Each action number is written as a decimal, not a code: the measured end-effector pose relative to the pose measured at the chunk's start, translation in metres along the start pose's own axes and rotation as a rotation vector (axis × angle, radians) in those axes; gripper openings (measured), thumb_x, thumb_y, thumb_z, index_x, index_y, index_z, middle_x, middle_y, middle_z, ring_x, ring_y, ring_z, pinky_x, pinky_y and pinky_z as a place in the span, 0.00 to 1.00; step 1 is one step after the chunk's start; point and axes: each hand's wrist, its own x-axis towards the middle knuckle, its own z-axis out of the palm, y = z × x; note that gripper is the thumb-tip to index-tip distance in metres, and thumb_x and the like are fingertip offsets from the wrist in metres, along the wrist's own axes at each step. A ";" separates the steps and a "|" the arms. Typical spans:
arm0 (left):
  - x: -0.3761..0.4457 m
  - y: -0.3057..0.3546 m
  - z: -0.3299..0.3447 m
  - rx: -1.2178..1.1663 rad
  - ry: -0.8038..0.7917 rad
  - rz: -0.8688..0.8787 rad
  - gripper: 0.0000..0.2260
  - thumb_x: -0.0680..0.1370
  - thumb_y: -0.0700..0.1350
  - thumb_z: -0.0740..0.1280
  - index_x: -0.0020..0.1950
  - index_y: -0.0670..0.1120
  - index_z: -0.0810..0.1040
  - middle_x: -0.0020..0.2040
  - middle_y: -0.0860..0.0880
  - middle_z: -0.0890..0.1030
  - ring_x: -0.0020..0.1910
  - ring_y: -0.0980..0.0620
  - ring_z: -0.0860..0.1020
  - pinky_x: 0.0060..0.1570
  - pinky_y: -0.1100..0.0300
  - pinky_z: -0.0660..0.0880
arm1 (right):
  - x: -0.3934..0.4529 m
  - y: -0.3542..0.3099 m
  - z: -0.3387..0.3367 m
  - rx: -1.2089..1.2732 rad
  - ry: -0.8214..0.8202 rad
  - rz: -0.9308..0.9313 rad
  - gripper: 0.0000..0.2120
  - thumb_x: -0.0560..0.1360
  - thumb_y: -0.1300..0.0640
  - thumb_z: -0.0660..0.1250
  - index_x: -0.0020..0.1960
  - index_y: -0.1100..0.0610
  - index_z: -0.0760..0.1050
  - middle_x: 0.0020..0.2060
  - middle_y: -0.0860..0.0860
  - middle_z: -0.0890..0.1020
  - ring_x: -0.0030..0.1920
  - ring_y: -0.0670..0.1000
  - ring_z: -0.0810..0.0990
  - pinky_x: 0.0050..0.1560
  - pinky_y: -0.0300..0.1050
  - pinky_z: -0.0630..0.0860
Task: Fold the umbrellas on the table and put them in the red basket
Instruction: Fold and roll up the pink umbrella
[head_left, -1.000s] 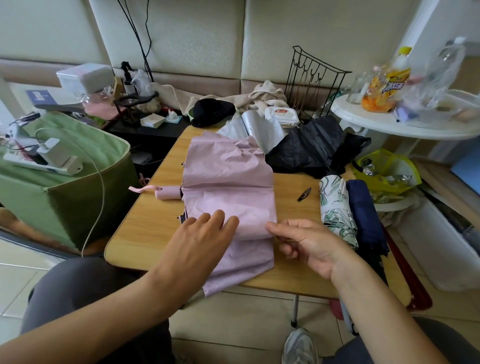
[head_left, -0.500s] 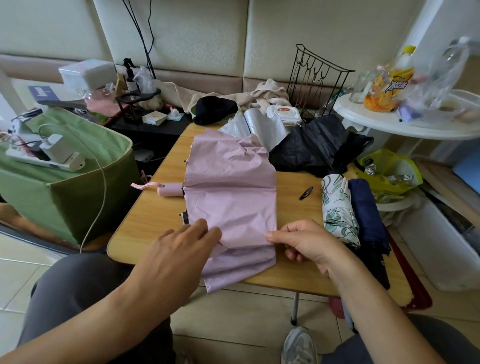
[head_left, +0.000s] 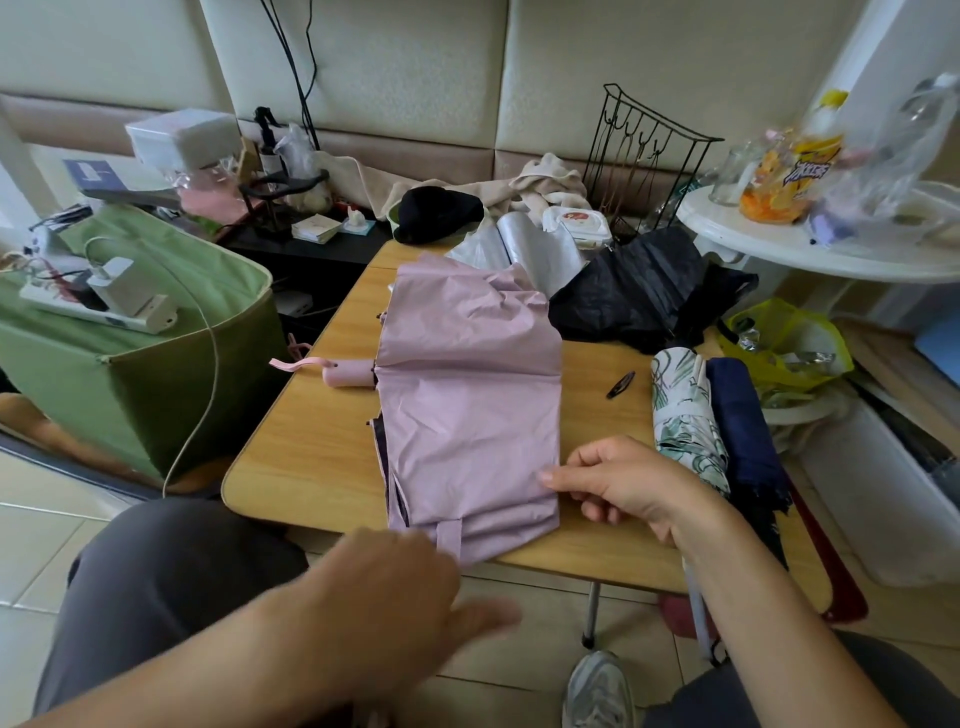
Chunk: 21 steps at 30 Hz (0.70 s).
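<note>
we're mid-fold: pink umbrella (head_left: 467, 395) flat on counter (head_left: 311, 447), right hand (head_left: 626, 480) pinching pleat edge, left hand (head_left: 395, 597) blurred off front edge, fingers loose, empty. next: wrap strap (head_left: 449, 535). red basket unseen.

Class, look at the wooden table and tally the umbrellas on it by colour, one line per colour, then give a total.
Pink umbrella: 1
Black umbrella: 1
Silver umbrella: 1
White leaf-print umbrella: 1
Navy umbrella: 1
Total: 5
</note>
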 end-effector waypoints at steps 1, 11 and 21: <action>0.012 -0.007 -0.009 -0.035 0.085 -0.027 0.32 0.80 0.71 0.44 0.48 0.48 0.75 0.44 0.49 0.80 0.44 0.48 0.82 0.47 0.53 0.79 | 0.002 -0.002 -0.001 0.032 0.036 -0.010 0.16 0.76 0.46 0.75 0.43 0.59 0.80 0.31 0.50 0.78 0.26 0.46 0.71 0.25 0.37 0.63; 0.124 -0.076 0.049 0.010 0.575 0.065 0.32 0.85 0.62 0.50 0.84 0.45 0.56 0.85 0.46 0.50 0.84 0.49 0.45 0.80 0.42 0.51 | 0.023 0.001 0.002 -0.027 0.132 -0.027 0.17 0.79 0.45 0.72 0.39 0.58 0.79 0.31 0.54 0.77 0.24 0.48 0.69 0.23 0.39 0.61; 0.124 -0.072 0.070 0.027 0.522 0.073 0.35 0.84 0.67 0.46 0.85 0.46 0.47 0.85 0.46 0.44 0.83 0.49 0.40 0.80 0.39 0.50 | 0.027 -0.008 0.012 -0.396 0.516 -0.558 0.07 0.78 0.52 0.72 0.42 0.50 0.80 0.36 0.42 0.82 0.37 0.42 0.79 0.37 0.33 0.71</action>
